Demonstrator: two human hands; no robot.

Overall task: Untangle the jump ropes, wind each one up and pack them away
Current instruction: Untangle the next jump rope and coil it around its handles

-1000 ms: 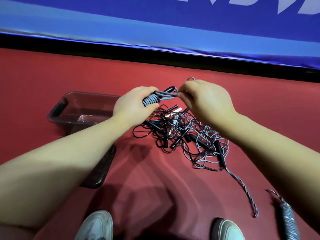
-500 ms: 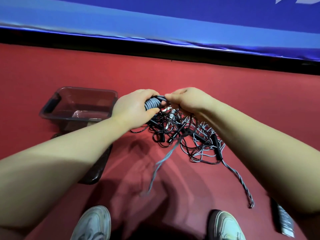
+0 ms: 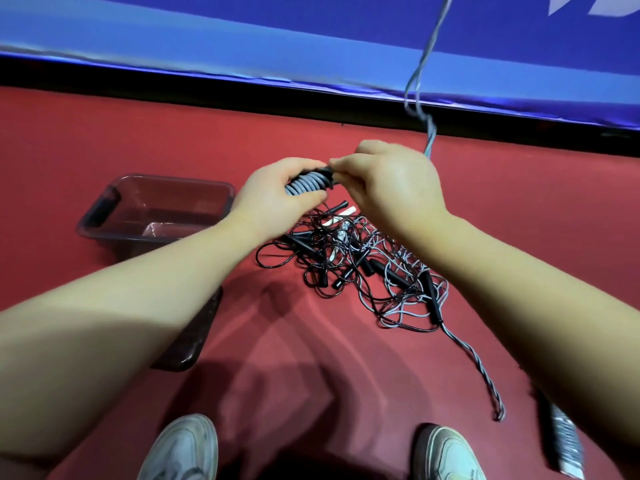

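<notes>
Coil of grey rope (image 3: 304, 184) sits in the left hand's (image 3: 273, 199) closed grip, just above the tangle (image 3: 360, 265). The right hand (image 3: 394, 188) pinches the rope at the coil's end; its tail (image 3: 420, 67), dangling near half a second ago, now whips up far: another turn going on, probably. Red floor (image 3: 104, 133), clear bin (image 3: 173, 180) left, blue banner (image 3: 242, 36) far.

A wound grey jump-rope coil (image 3: 304, 184) is raised just right of the translucent brown plastic tub (image 3: 166, 202); a tangled black-and-grey rope heap (image 3: 346, 251) lies farther right.
</notes>
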